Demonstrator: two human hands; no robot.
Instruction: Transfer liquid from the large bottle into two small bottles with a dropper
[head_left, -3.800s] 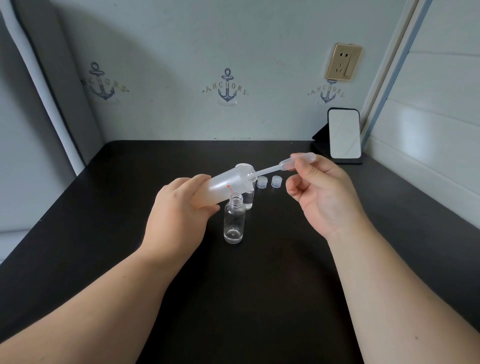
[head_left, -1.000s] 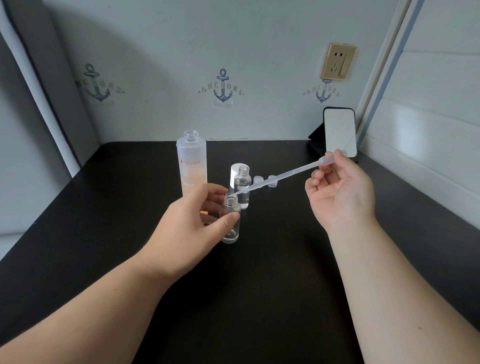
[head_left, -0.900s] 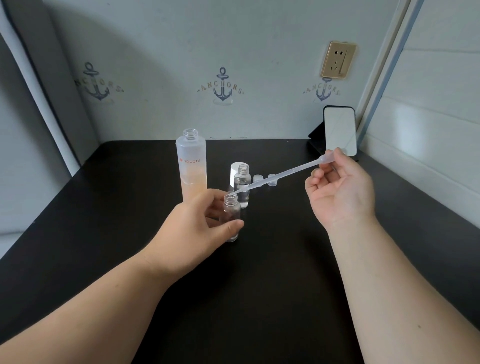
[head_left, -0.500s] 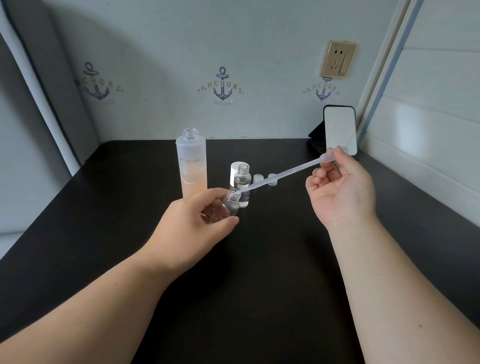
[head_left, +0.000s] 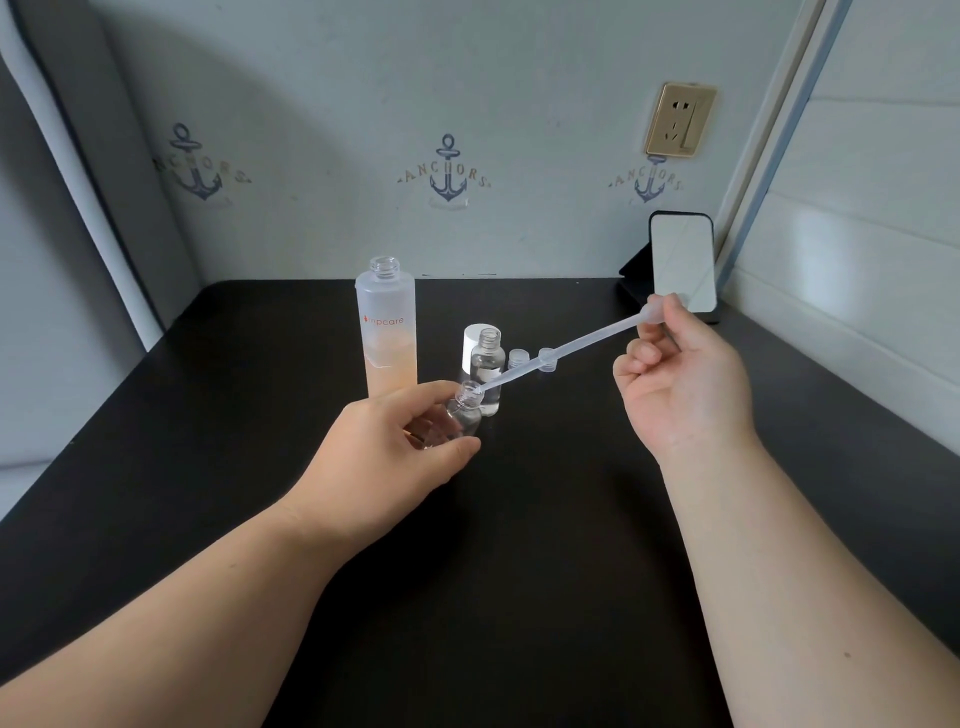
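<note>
Liquid could be spilled on the black table (head_left: 519, 597) if the bulb is squeezed before the dropper (head_left: 563, 355) tip is seated properly: the tip is seen just at the mouth of the tilted small bottle (head_left: 464, 415), and that mouth is narrow. A slip of the tilted bottle in the grip, or a nudge from the long dropper stem, could also knock over the second small bottle (head_left: 488, 371) standing just behind it. Whether any liquid is held in the dropper cannot be told.

The tilted small bottle is held near the table's middle by the left hand (head_left: 384, 457), its fingers curled round the body with the thumb pressed along the near side. The dropper bulb is pinched between thumb and forefinger of the right hand (head_left: 680, 384), raised to the right; the other fingers are loosely curled and nothing else is touched by them.

The large bottle (head_left: 386, 332) is left uncapped and upright, further back on the left, about half filled with peach-coloured liquid. Two small caps (head_left: 518, 357) are seen behind the stem.
</note>
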